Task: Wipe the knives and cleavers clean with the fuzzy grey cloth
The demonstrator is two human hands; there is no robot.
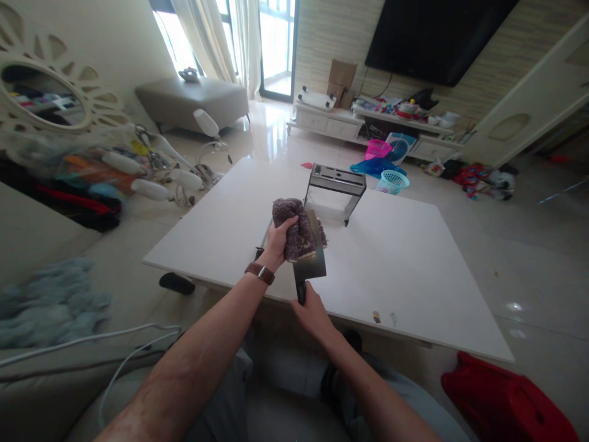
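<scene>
My left hand (278, 242) is closed on a folded brown-grey cloth (299, 236), its thumb lying over the top. The cloth wraps around the blade of a cleaver (313, 266), and part of the metal shows along the right side and below. The cleaver's dark handle sits in my right hand (313, 312), near the front edge of the white table (391, 258). Just beyond the cloth stands a knife block (335, 190) with a dark slotted top and clear sides. Left of my left wrist, another long tool with a black handle (259, 252) is partly hidden.
Two small items, one of them a yellowish sticker (376, 317), lie at the table's front right. Past the far edge are a light blue basket (393, 182) and a pink basket (378, 149). A lamp with white shades (151, 189) is on the left; a red object (506, 396) is at lower right.
</scene>
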